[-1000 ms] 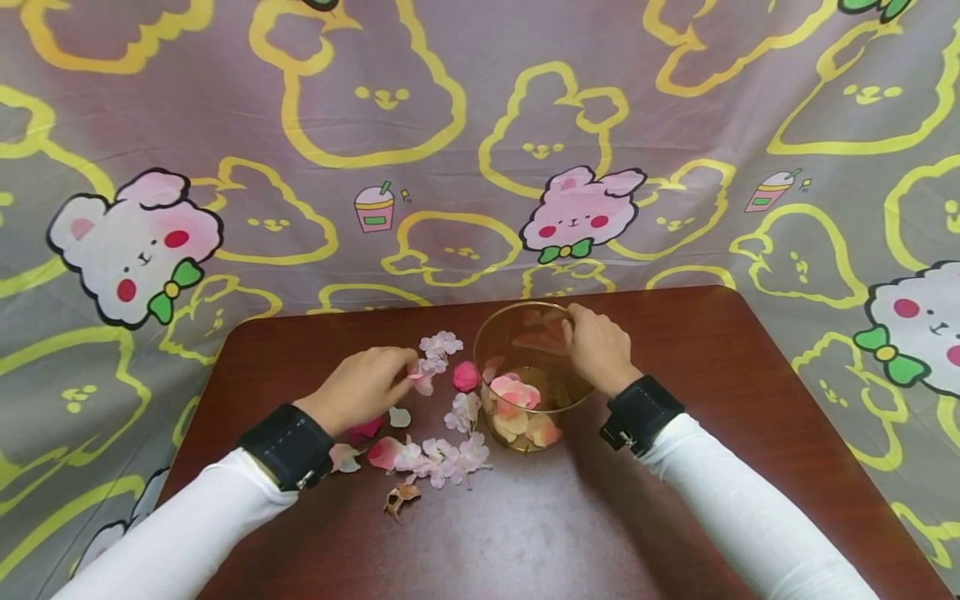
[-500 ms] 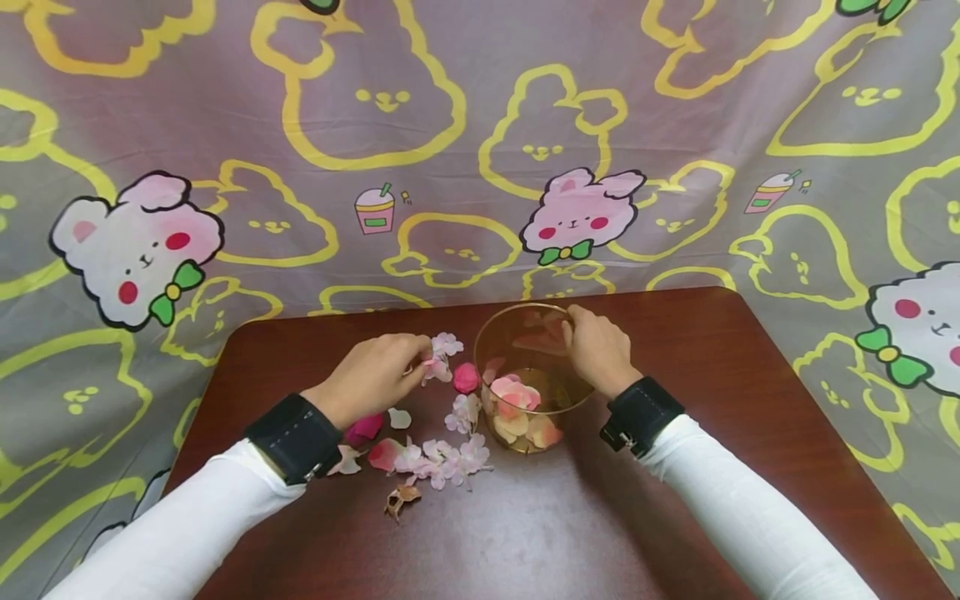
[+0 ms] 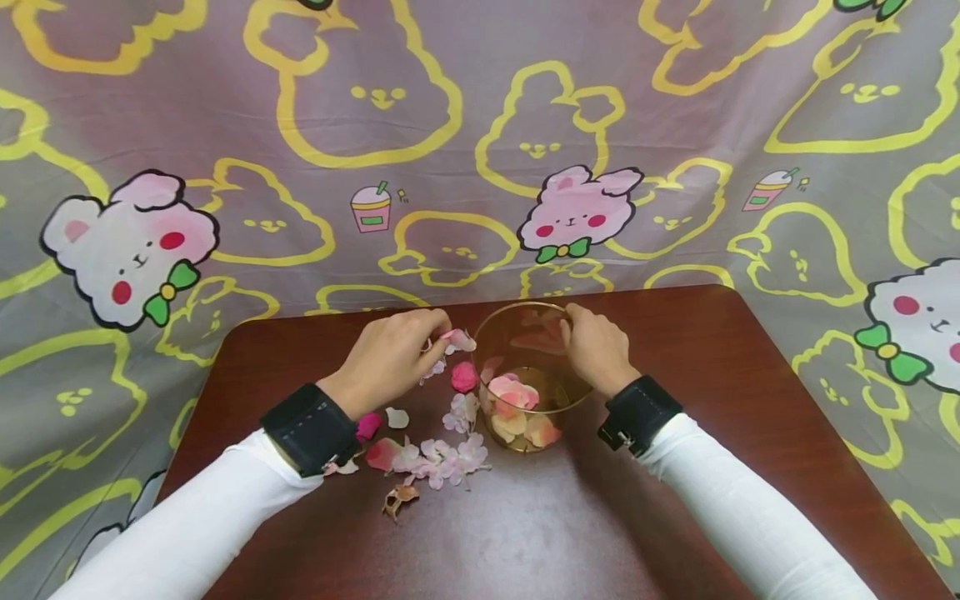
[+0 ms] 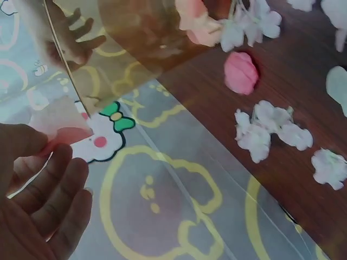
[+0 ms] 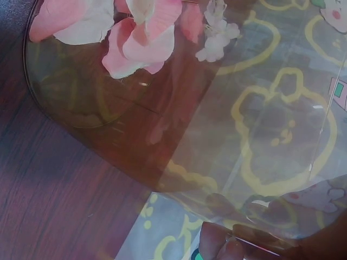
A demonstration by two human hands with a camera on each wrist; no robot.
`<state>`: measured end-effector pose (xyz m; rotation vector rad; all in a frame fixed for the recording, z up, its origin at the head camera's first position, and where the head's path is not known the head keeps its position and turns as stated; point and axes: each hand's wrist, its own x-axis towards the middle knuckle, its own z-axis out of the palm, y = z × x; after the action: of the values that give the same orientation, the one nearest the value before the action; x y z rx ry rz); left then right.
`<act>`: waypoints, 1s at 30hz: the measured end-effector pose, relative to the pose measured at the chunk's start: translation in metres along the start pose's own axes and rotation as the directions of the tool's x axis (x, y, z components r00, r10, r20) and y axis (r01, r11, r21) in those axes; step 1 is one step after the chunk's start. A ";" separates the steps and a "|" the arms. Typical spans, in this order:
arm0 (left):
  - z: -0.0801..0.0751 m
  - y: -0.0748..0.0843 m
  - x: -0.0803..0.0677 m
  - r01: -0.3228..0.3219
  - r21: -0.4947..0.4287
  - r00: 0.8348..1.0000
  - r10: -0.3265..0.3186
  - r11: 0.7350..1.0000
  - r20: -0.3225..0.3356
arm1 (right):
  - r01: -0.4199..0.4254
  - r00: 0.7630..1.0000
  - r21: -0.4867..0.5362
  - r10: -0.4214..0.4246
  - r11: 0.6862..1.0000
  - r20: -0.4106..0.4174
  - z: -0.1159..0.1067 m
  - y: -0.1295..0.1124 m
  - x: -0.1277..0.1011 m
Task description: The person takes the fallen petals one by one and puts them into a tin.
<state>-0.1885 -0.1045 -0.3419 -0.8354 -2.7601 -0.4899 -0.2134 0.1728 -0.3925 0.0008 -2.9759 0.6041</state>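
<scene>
Head: left hand (image 3: 390, 354) pinches a pink petal (image 3: 459, 339) just left of the glass bowl (image 3: 525, 379) on the desk (image 3: 675, 467); right hand (image 3: 596, 348) grips the bowl's rim | Left wrist: petal (image 4: 57, 127) between fingertips beside the bowl (image 4: 146, 43) | Right wrist: fingers (image 5: 219, 246) clasp the rim, petals inside.

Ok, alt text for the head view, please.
A person's left hand pinches a pale pink petal beside a clear glass bowl of petals, whose rim the right hand grips. More petals and blossoms lie on the brown table.
</scene>
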 end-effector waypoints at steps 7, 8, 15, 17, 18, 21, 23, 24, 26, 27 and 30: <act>0.001 0.016 0.007 -0.034 -0.002 0.998 0.034 0.999 -0.046 | 0.001 1.000 0.000 -0.001 1.000 -0.001 0.000 0.001 0.001; 0.002 0.017 0.007 -0.043 0.000 0.998 0.043 0.999 -0.052 | 0.000 1.000 0.000 0.000 1.000 0.000 0.000 0.001 0.001; 0.013 0.028 0.010 -0.102 0.008 0.994 0.102 0.995 -0.045 | -0.001 1.000 -0.003 0.001 1.000 0.003 0.001 0.001 0.000; 0.016 0.031 0.010 -0.112 0.002 0.993 0.112 0.994 -0.037 | -0.001 1.000 -0.003 0.001 1.000 0.001 0.001 0.001 0.000; 0.017 0.032 0.011 -0.118 0.003 0.992 0.118 0.993 -0.033 | 0.000 1.000 -0.003 0.000 1.000 0.000 0.001 0.001 0.000; 0.021 0.036 0.012 -0.135 0.008 0.991 0.135 0.991 -0.023 | 0.001 1.000 0.000 -0.001 1.000 0.001 0.001 0.001 -0.001; 0.023 0.037 0.012 -0.144 0.011 0.989 0.144 0.990 -0.018 | 0.002 1.000 0.001 -0.002 1.000 0.002 0.001 0.001 -0.001; 0.024 0.038 0.013 -0.148 0.016 0.989 0.148 0.989 -0.018 | 0.002 1.000 0.003 -0.002 1.000 0.002 0.001 0.001 -0.001; 0.026 0.039 0.013 -0.152 0.018 0.988 0.153 0.988 -0.017 | 0.002 1.000 0.004 -0.002 1.000 0.003 0.001 0.001 -0.001; 0.027 0.040 0.012 -0.153 0.019 0.988 0.153 0.988 -0.015 | 0.002 1.000 0.003 -0.002 1.000 0.002 0.000 0.001 -0.001; 0.028 0.041 0.012 -0.149 0.022 0.989 0.149 0.989 -0.001 | -0.001 1.000 0.001 0.001 1.000 0.001 0.000 0.000 -0.001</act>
<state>-0.1782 -0.0563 -0.3540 -1.0259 -2.6692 -0.4313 -0.2126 0.1727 -0.3926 -0.0008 -2.9765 0.6065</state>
